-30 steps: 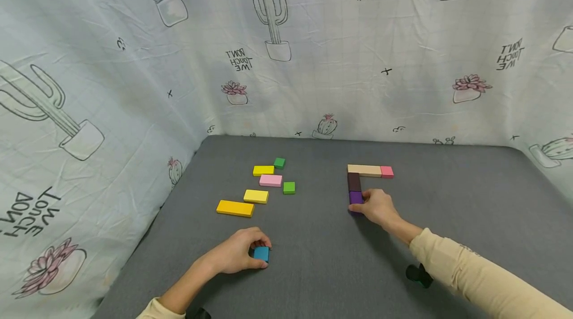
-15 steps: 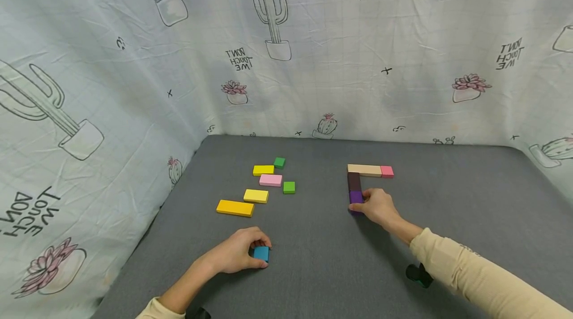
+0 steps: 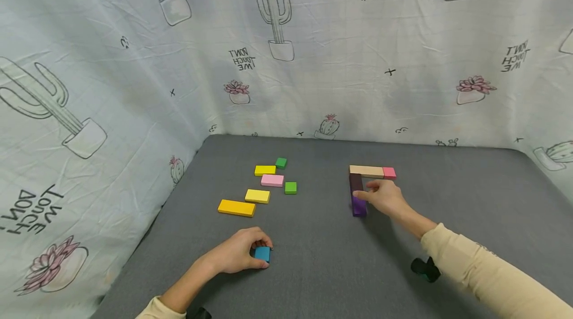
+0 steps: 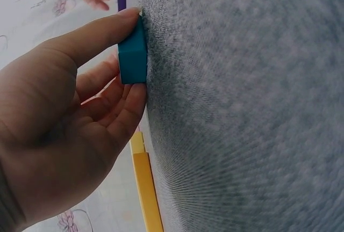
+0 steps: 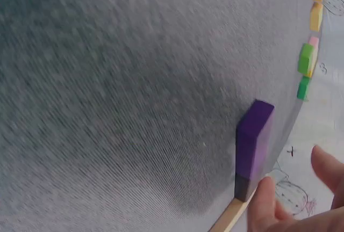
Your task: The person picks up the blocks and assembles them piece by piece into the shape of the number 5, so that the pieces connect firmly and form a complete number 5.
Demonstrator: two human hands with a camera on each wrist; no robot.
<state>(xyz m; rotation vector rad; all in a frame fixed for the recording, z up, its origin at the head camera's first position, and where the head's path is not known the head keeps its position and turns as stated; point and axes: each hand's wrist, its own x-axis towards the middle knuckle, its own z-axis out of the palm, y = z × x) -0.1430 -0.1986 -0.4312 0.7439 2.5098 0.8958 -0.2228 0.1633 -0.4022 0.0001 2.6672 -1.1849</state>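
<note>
My left hand (image 3: 241,252) pinches a small blue block (image 3: 262,254) between thumb and fingers. In the left wrist view the blue block (image 4: 133,57) sits right at the grey cloth. My right hand (image 3: 385,197) hovers over a purple block (image 3: 359,208), thumb and fingers spread apart with nothing between them. The right wrist view shows the purple block (image 5: 253,140) standing free of the fingers. Behind it, end to end, lies a dark brown block (image 3: 355,180). A beige block (image 3: 366,171) and a coral-pink block (image 3: 389,173) form a row across the far end.
Left of centre lie an orange block (image 3: 237,207), a pale yellow block (image 3: 257,196), a pink block (image 3: 272,180), a yellow block (image 3: 265,170), a light green block (image 3: 290,188) and a dark green block (image 3: 281,163). A printed curtain (image 3: 313,85) rises behind the grey table (image 3: 313,269).
My right hand has let go of the purple block and lifted slightly up and away. The purple block stays against the brown one. My left hand keeps its pinch on the blue block.
</note>
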